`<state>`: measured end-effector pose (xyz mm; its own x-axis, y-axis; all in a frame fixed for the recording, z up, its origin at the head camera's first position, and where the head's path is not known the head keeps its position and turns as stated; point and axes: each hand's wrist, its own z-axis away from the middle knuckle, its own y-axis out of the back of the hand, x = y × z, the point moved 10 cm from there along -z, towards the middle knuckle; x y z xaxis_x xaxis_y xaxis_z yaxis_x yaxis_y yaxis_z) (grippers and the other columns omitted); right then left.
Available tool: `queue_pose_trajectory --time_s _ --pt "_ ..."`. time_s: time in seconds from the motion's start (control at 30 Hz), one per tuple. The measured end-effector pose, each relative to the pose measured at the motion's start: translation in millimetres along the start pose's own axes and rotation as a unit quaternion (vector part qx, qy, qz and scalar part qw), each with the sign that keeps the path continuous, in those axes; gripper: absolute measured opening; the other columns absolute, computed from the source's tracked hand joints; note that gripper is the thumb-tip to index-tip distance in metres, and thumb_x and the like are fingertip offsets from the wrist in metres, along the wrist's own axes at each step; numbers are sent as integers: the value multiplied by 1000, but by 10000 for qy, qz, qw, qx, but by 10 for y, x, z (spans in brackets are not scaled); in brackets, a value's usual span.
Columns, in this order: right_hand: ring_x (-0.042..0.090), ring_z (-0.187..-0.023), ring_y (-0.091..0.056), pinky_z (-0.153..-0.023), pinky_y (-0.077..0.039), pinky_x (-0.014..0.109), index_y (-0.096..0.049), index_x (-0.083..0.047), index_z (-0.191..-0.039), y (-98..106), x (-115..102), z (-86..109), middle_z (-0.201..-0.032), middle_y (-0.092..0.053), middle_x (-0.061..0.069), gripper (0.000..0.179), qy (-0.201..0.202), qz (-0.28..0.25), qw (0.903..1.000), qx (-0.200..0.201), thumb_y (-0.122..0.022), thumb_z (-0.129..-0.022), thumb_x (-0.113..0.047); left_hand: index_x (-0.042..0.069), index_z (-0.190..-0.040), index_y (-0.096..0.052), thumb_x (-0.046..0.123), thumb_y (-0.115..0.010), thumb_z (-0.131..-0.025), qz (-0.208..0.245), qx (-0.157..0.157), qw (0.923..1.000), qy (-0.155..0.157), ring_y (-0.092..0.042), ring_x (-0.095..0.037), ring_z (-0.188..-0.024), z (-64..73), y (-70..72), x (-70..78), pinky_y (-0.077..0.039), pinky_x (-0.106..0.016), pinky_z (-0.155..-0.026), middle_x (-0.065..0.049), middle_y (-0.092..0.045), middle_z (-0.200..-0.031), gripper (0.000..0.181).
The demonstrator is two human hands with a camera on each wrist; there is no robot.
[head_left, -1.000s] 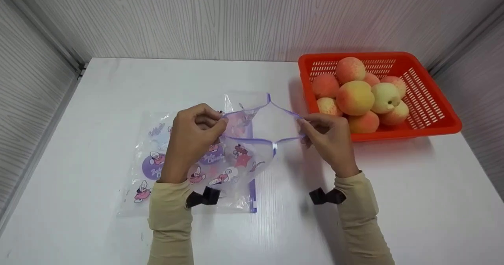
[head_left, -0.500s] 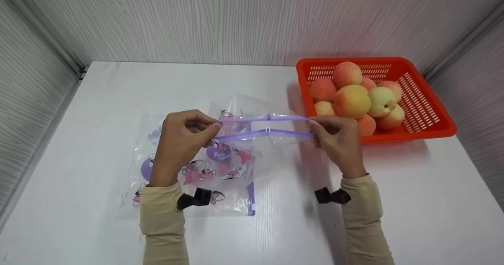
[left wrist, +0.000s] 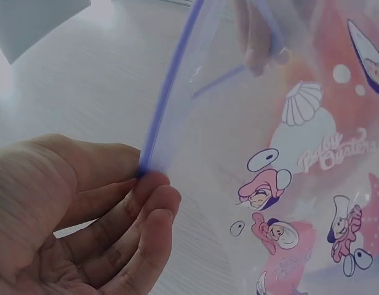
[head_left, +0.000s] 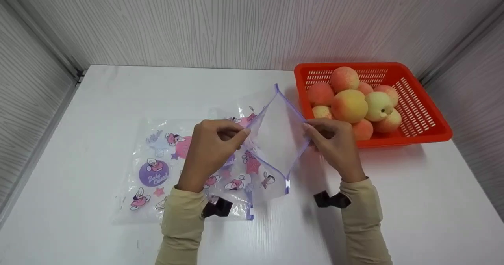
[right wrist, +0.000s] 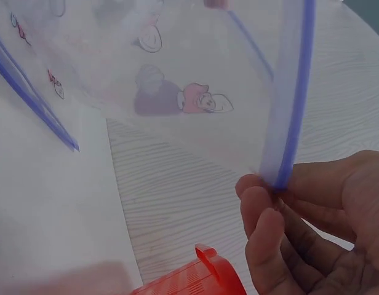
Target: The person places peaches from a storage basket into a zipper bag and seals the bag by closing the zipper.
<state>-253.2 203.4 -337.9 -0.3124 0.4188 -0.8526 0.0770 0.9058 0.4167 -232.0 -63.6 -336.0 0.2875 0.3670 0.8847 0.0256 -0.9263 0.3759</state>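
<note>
A clear zip bag (head_left: 271, 139) with purple zip edges and pink cartoon prints is held up over the table, its mouth spread into a diamond. My left hand (head_left: 214, 149) pinches one purple edge between thumb and fingers; the left wrist view shows that grip on the zip strip (left wrist: 168, 92) closely. On the opposite edge, my right hand (head_left: 334, 145) pinches the other side, as the right wrist view confirms at the purple strip (right wrist: 294, 110). Beneath the left forearm lies a second printed zip bag (head_left: 153, 174), flat on the table and partly covered.
A red plastic basket (head_left: 429, 133) stands at the right, near the right hand. Several peaches (head_left: 349, 106) are heaped in it. The white table (head_left: 98, 99) ends at a wood-grain panel (head_left: 189, 28) behind.
The bag's mouth narrowed to a slit half a second ago and is now wide apart again. My left hand moved away from the right one, then back toward it; both keep their pinch.
</note>
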Motion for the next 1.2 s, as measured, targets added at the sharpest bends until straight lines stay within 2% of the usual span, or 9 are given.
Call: queue_pose_trajectory --time_s 0.07,0.2,0.33,0.4,0.5,0.63,0.77,0.97,1.2 --pt "24 -63 -63 -60 -58 25 -79 -4 -105 100 -11 -11 -78 -70 11 18 130 69 9995 264 -76 -93 -16 8 -90 -81 16 -76 -92 -16 28 10000 -28 -68 -12 -66 -9 -39 3 -60 -30 -69 1 -72 -75 10" --pt "24 -73 -65 -67 -57 23 -76 -3 -112 453 -9 -21 -90 -73 10 25 297 438 9901 1301 -76 -93 -18 7 -88 -80 14 -76 -92 51 139 9999 -76 -68 -12 -65 -13 -47 24 -60 -30 -68 1 -72 -75 9" --pt "19 -102 -63 -86 -56 34 -66 -4 -130 715 43 -51 -121 -69 7 43 137 1306 9718 1960 -76 -92 -20 7 -89 -80 13 -77 -91 165 247 9995 -112 -68 -12 -64 -8 -3 44 -60 -30 -67 0 -72 -76 8" --pt "22 -118 -58 -97 -52 42 -58 -4 -140 750 80 -96 -135 -62 9 54 100 1753 9661 1890 -76 -92 -19 6 -90 -80 13 -77 -91 213 273 9993 -120 -69 -12 -64 -10 10 48 -61 -29 -66 0 -73 -77 8" --pt "30 -138 -44 -114 -36 53 -43 -7 -152 696 198 -158 -151 -49 13 67 -79 2282 9627 1449 -74 -94 -21 6 -90 -80 13 -77 -91 237 301 9992 -123 -69 -12 -64 -11 19 43 -61 -29 -66 0 -73 -77 8" --pt "39 -149 -27 -119 -22 62 -31 -12 -159 571 379 -207 -163 -30 18 72 -483 2665 9594 785 -68 -98 -26 5 -90 -80 13 -77 -91 242 300 9992 -106 -69 -13 -64 -8 18 33 -61 -29 -66 0 -73 -77 8" --pt "43 -148 -27 -116 -26 64 -38 -11 -156 542 470 -223 -163 -27 19 66 -688 2664 9590 672 -67 -99 -25 5 -90 -80 13 -77 -91 257 295 9992 -72 -69 -13 -64 -6 19 22 -61 -29 -66 0 -73 -77 8" --pt "39 -134 -41 -113 -36 60 -49 -5 -139 620 472 -243 -150 -42 18 51 -504 2547 9597 1072 -72 -96 -20 5 -89 -79 13 -77 -91 233 311 9991 -151 -68 -12 -62 -9 23 30 -61 -29 -66 0 -72 -76 8" --pt "46 -135 -30 -105 -38 66 -34 -13 -158 619 539 -231 -154 -31 20 73 -664 2735 9559 842 -71 -96 -21 6 -87 -79 13 -77 -91 196 289 9992 -180 -68 -11 -62 -10 18 31 -60 -29 -66 1 -72 -75 9"
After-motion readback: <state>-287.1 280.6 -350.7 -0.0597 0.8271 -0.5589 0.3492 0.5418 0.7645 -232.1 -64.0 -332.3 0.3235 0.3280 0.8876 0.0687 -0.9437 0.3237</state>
